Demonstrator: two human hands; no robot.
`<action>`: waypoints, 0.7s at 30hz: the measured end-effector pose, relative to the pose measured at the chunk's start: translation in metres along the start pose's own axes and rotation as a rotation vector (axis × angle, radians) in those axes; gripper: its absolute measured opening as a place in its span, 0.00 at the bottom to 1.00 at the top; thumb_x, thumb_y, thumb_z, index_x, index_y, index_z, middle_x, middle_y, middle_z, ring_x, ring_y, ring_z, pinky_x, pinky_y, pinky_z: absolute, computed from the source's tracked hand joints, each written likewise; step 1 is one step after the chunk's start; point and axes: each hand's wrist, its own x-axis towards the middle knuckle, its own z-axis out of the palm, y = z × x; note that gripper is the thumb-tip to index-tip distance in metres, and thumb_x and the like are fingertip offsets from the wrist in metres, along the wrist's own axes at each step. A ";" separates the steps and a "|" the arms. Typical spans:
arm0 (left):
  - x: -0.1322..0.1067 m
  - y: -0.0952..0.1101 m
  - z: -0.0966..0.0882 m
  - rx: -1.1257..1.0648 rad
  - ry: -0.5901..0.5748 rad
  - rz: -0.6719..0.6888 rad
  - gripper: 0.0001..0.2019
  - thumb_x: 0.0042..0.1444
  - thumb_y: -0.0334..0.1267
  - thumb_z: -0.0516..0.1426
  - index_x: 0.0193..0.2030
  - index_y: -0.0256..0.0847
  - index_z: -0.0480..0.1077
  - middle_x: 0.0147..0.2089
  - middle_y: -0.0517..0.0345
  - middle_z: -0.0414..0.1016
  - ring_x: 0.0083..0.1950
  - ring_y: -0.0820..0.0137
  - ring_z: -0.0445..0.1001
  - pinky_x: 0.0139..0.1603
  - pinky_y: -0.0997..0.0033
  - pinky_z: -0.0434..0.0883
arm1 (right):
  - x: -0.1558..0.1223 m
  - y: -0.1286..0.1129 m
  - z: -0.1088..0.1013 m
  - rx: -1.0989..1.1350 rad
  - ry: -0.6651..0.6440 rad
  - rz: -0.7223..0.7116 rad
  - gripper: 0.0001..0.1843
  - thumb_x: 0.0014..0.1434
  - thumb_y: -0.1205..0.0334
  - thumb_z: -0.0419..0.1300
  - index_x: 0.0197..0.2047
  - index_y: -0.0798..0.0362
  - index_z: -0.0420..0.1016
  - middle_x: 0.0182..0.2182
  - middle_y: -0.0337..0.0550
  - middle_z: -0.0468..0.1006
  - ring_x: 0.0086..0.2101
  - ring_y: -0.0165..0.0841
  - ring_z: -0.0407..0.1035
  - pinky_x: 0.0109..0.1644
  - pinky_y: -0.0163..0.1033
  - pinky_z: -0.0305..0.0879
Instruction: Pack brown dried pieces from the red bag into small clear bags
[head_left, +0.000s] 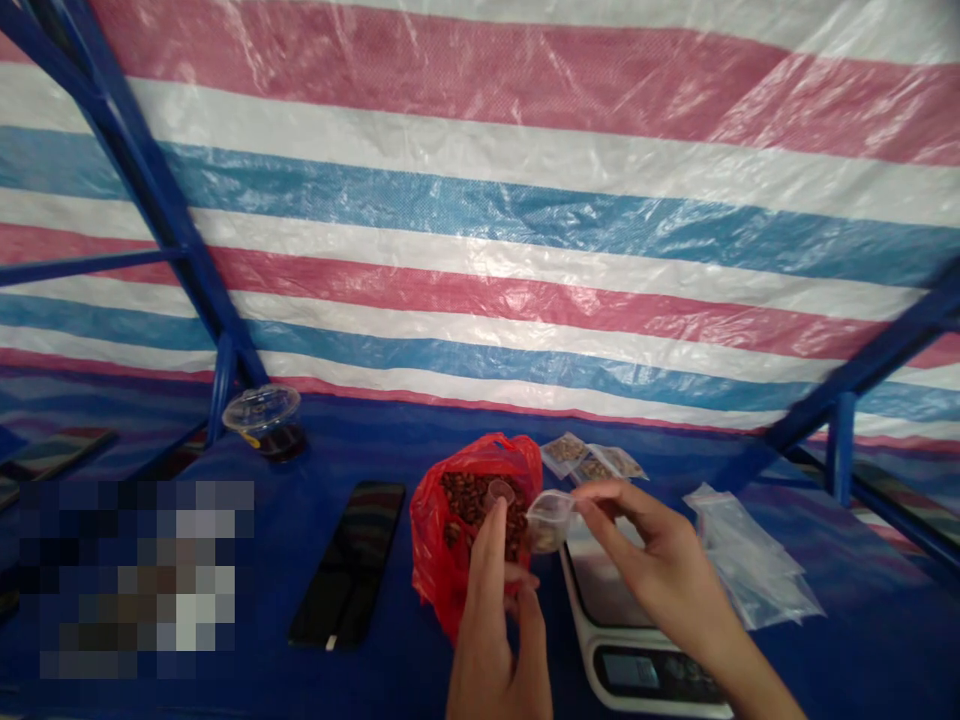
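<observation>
My right hand (660, 550) pinches the top edge of a small clear plastic bag (549, 522) between thumb and fingertips. Something pale shows low in that bag, too blurred to name. Beside it, my left hand (499, 625) is partly raised, its index finger stretched and the others loosely bent. That fingertip meets, or overlaps in view, a small clear round cup (501, 490) among brown beans (469, 497). The beans lie in an open red plastic bag (431, 545), partly hidden by my left hand. Under my right hand stands a digital scale (600, 600) with a metal plate.
A black phone (349, 565) lies left of the red bag. Farther back stands a lidded clear cup (266, 425) with dark contents. Small filled bags (566, 452) lie behind the scale, flat clear bags (750, 560) to its right. Blue metal bars (161, 215) flank a striped sheet (525, 230).
</observation>
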 end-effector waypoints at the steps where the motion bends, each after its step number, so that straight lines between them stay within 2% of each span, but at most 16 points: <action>1: -0.001 0.001 0.000 0.065 0.009 0.030 0.33 0.64 0.46 0.57 0.74 0.42 0.57 0.56 0.43 0.77 0.48 0.60 0.76 0.58 0.60 0.72 | 0.000 0.007 -0.009 0.005 -0.008 0.056 0.16 0.63 0.46 0.61 0.39 0.49 0.81 0.34 0.43 0.83 0.35 0.38 0.75 0.40 0.38 0.69; 5: -0.003 -0.003 0.000 0.236 0.051 0.150 0.28 0.68 0.45 0.53 0.73 0.44 0.59 0.61 0.43 0.74 0.47 0.63 0.76 0.57 0.61 0.72 | 0.001 0.044 -0.039 0.001 -0.095 0.262 0.19 0.58 0.43 0.61 0.37 0.51 0.80 0.30 0.44 0.83 0.32 0.40 0.76 0.35 0.39 0.70; 9: -0.003 -0.010 0.001 0.252 0.057 0.202 0.26 0.68 0.44 0.53 0.71 0.46 0.62 0.59 0.45 0.74 0.46 0.65 0.76 0.51 0.64 0.74 | -0.002 0.073 -0.049 -0.273 0.041 0.267 0.21 0.56 0.43 0.60 0.38 0.51 0.83 0.27 0.44 0.82 0.25 0.38 0.71 0.30 0.41 0.66; 12: -0.002 -0.011 0.002 0.292 0.046 0.235 0.24 0.68 0.44 0.52 0.70 0.47 0.63 0.58 0.46 0.74 0.45 0.66 0.76 0.52 0.63 0.74 | -0.003 0.082 -0.055 -0.351 0.140 0.220 0.24 0.57 0.42 0.58 0.43 0.51 0.84 0.31 0.45 0.83 0.24 0.36 0.69 0.30 0.41 0.65; 15: -0.002 -0.013 0.003 0.344 0.030 0.277 0.23 0.69 0.44 0.51 0.68 0.45 0.65 0.57 0.45 0.74 0.46 0.65 0.76 0.55 0.61 0.73 | -0.004 0.089 -0.065 -0.365 0.214 0.224 0.26 0.59 0.41 0.56 0.44 0.52 0.84 0.32 0.46 0.83 0.24 0.36 0.68 0.29 0.40 0.64; 21: -0.001 -0.021 0.005 0.386 0.008 0.314 0.19 0.67 0.45 0.53 0.60 0.43 0.72 0.48 0.47 0.77 0.42 0.64 0.76 0.50 0.61 0.75 | -0.005 0.095 -0.075 -0.374 0.237 0.274 0.26 0.60 0.41 0.55 0.42 0.52 0.85 0.29 0.44 0.82 0.22 0.35 0.67 0.29 0.40 0.63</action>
